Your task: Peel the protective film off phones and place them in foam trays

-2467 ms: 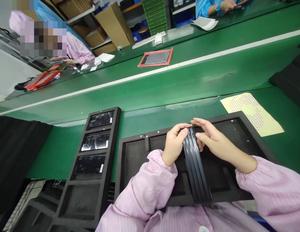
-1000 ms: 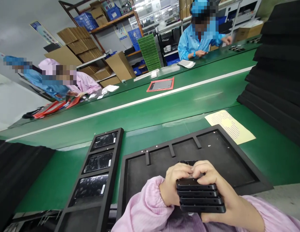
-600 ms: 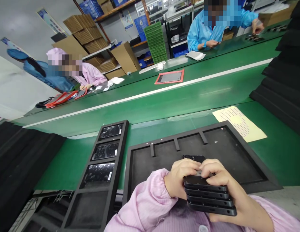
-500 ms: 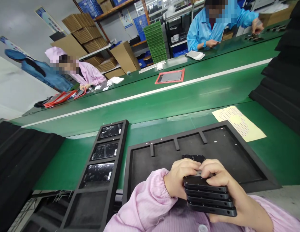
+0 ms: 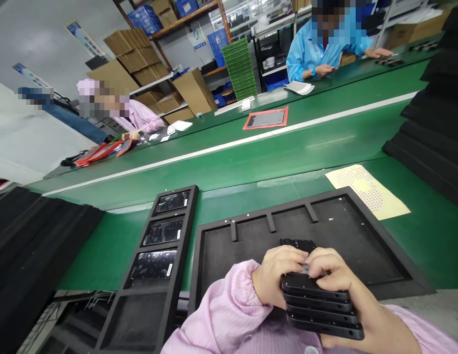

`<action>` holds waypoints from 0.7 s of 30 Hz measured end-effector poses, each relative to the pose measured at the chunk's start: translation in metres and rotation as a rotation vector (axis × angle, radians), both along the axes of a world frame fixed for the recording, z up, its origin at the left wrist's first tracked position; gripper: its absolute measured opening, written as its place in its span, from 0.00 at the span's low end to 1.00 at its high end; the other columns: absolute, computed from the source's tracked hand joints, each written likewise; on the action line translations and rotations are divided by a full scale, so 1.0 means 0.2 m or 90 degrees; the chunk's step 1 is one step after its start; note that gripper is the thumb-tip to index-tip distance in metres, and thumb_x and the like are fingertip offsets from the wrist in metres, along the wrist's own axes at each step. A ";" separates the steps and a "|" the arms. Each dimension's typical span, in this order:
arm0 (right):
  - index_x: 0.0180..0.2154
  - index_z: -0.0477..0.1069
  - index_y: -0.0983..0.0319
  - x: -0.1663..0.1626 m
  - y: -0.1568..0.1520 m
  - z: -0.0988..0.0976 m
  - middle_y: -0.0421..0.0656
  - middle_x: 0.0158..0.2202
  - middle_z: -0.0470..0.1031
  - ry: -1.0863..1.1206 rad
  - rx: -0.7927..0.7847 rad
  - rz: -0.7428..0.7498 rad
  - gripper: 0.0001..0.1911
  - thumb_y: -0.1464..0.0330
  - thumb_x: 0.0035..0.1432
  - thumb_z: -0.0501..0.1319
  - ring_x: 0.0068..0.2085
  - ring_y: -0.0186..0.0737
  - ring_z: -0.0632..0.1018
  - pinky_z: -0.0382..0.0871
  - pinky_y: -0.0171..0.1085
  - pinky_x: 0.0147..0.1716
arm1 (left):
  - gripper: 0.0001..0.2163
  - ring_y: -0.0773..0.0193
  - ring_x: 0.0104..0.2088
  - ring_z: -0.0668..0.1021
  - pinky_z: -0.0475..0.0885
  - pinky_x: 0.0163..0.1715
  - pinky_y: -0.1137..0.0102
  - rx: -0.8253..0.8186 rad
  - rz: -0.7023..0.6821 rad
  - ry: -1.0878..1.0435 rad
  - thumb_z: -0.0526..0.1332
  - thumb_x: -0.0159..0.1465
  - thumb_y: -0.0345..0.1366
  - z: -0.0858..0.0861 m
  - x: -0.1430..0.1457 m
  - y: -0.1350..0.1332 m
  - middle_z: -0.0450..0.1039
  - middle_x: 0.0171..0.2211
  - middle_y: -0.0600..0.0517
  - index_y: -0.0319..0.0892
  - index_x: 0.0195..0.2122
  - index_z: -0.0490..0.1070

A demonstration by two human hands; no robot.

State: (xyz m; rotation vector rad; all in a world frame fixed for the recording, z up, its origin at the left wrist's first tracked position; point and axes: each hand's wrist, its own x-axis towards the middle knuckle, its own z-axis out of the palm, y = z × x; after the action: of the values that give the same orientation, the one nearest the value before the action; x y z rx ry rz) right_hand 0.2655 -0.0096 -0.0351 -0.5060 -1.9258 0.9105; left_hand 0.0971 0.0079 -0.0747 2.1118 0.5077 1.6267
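Note:
Between my two hands is a stack of several black phone frames, held close to my body. My left hand is closed round the stack's left side, fingers over the top piece. My right hand grips the right side, thumb and fingers bent on top, the palm partly hidden beneath. The fingertips of both hands nearly meet over the top frame, and they cover its middle. Beyond them lies a large black foam tray with short dividers along its far edge, partly under my arms.
Left of me, a narrow foam tray holds glossy phone screens. Yellow dotted paper lies at right. Stacked black trays rise at left and right. Across the green bench, co-workers sit near a red-edged pad.
The view has shifted slightly, so the bench and trays sit a little lower and further right. Both hands keep the same hold on the stack. The blue-sleeved co-worker's hand has moved.

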 end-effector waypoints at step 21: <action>0.42 0.63 0.55 -0.01 0.02 0.01 0.45 0.40 0.67 0.014 -0.038 -0.057 0.16 0.55 0.58 0.60 0.44 0.46 0.71 0.71 0.40 0.42 | 0.14 0.63 0.33 0.80 0.76 0.32 0.70 -0.019 0.053 0.007 0.55 0.61 0.48 0.02 0.01 0.03 0.76 0.31 0.48 0.44 0.40 0.62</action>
State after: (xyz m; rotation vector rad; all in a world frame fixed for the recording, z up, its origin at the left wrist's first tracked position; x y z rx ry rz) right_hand 0.2644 -0.0046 -0.0334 -0.6111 -1.8451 0.9142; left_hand 0.0997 0.0130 -0.0705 2.1040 0.6279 1.6429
